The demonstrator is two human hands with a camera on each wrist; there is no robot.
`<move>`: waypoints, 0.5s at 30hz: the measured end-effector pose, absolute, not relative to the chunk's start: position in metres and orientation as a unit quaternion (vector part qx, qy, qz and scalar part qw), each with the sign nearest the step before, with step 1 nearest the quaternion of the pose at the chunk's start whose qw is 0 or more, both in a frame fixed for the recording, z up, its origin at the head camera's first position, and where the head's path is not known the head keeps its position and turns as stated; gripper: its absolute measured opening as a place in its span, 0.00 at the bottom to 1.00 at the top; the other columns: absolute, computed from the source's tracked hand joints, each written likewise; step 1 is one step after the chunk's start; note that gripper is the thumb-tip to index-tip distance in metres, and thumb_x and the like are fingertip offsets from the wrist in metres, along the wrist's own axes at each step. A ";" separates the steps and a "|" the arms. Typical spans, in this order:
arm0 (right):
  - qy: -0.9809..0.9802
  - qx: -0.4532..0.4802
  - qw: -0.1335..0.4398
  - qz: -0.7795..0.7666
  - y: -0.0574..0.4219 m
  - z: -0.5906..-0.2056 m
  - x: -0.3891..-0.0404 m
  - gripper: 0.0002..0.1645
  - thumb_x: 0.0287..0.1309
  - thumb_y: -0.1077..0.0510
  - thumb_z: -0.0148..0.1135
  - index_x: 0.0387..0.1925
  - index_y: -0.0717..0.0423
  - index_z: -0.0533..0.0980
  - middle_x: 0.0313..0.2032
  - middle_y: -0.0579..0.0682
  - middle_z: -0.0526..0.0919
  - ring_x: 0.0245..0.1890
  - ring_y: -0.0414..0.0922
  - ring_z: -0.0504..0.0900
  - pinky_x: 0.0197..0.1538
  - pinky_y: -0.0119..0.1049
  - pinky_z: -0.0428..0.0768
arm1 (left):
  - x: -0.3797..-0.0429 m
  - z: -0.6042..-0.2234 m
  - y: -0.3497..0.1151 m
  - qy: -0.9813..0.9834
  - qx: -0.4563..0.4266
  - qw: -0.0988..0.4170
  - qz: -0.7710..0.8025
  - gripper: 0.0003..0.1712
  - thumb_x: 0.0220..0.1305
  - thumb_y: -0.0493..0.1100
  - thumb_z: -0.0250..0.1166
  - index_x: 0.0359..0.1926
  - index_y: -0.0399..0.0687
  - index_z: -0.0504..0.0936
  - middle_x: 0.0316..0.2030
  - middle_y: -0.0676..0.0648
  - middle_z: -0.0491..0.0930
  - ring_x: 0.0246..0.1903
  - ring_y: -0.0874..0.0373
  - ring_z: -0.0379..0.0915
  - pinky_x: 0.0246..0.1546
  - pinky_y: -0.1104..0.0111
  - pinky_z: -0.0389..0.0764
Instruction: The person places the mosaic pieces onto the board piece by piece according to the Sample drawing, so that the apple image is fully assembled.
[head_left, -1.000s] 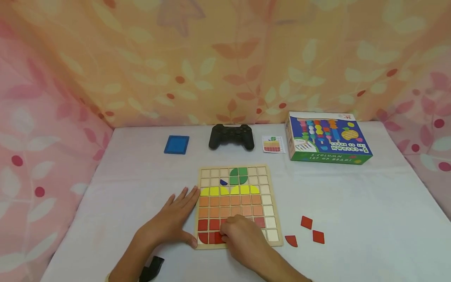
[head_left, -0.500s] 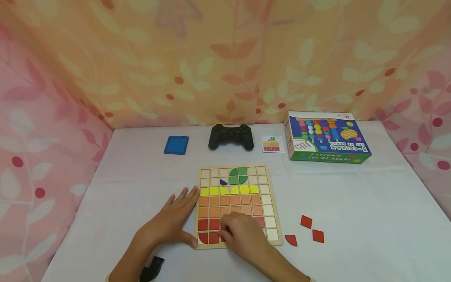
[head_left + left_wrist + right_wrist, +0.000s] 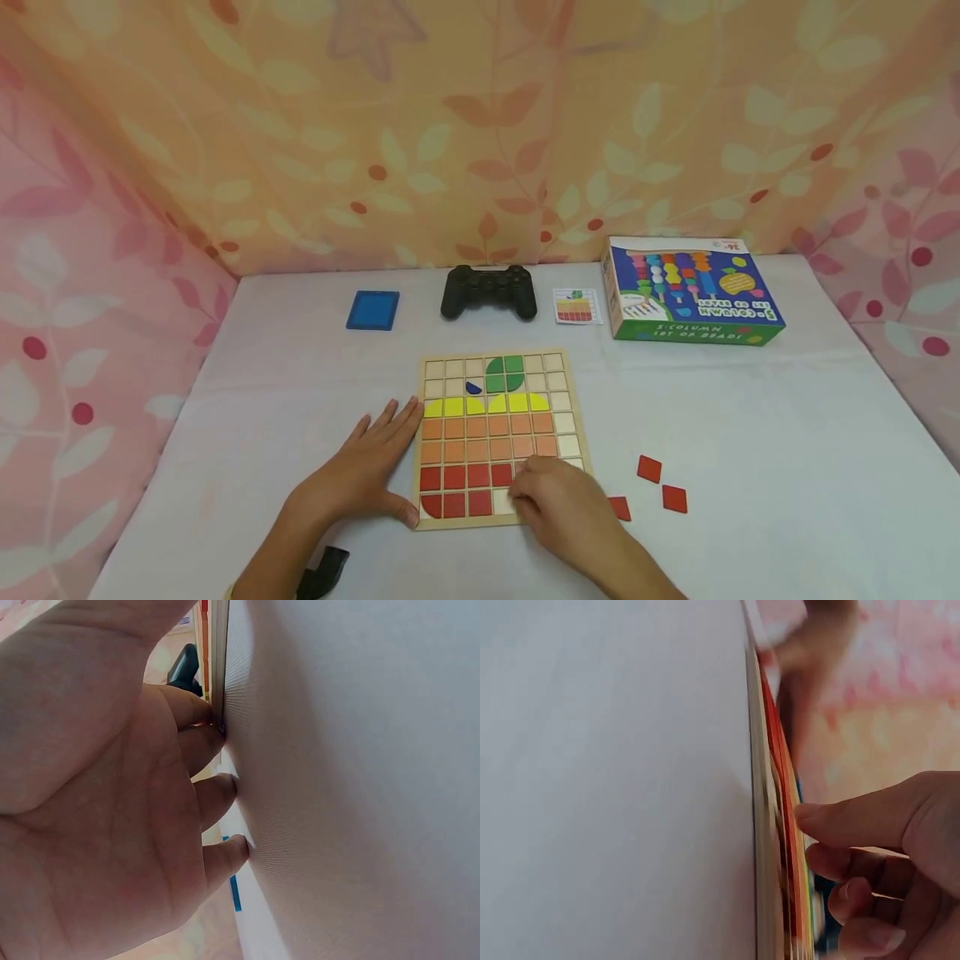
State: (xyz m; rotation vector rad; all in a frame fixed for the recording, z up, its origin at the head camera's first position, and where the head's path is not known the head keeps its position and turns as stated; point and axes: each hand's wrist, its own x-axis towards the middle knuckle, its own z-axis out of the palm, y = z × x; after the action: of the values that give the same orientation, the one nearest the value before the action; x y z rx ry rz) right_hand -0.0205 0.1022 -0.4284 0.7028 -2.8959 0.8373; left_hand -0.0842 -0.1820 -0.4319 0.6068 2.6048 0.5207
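Note:
A wooden grid board [image 3: 468, 524] lies on the table, with green, yellow, orange and red tiles in its cells. The left hand [image 3: 360, 475] lies with spread, fairly straight fingers along the board's left edge; in the left wrist view its fingertips [image 3: 238, 844] touch the cloth. Above the lower right of the board is the right hand [image 3: 562, 508], hiding some cells. Its fingers [image 3: 840, 821] are loosely bent in the right wrist view, with no tile visible between them. A red square tile [image 3: 480, 502] sits third in the bottom row, just left of a bare cell.
Two loose red square tiles [image 3: 648, 468] and a partly hidden red piece [image 3: 619, 507] lie right of the board. Behind it are a blue square tray [image 3: 372, 310], a game controller [image 3: 488, 292], a pattern card [image 3: 577, 307] and a box [image 3: 693, 292]. A black object [image 3: 326, 571] lies near the left forearm.
The right hand has left the third bottom-row cell, where a red tile now shows flat, and moved right. The left hand stays at the board's edge. The head view has shifted slightly.

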 end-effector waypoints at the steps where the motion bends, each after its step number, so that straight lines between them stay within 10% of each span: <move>1: -0.941 0.202 0.018 0.272 0.111 -0.426 -0.022 0.09 0.47 0.66 0.76 0.25 0.48 0.86 0.24 0.33 0.75 0.26 0.33 0.72 0.29 0.28 0.75 | -0.084 -0.432 -0.182 0.935 0.218 0.206 0.188 0.83 0.25 0.71 0.81 0.80 0.51 0.47 0.78 0.49 0.46 0.77 0.45 0.31 0.72 0.41 0.36; 15: -0.971 -0.030 -0.089 0.221 0.239 -0.422 -0.023 0.13 0.49 0.58 0.78 0.37 0.53 0.85 0.30 0.45 0.77 0.30 0.45 0.73 0.32 0.41 0.73 | -0.083 -0.434 -0.182 0.937 0.212 0.207 0.184 0.83 0.25 0.70 0.81 0.81 0.54 0.47 0.79 0.52 0.45 0.77 0.47 0.29 0.72 0.42 0.35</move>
State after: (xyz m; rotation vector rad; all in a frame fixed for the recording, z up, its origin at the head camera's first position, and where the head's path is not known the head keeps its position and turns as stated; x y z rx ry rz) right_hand -0.0228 0.2394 -0.4223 -0.1011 -3.2364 0.7360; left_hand -0.0834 -0.1822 -0.4337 0.5900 2.6097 0.5125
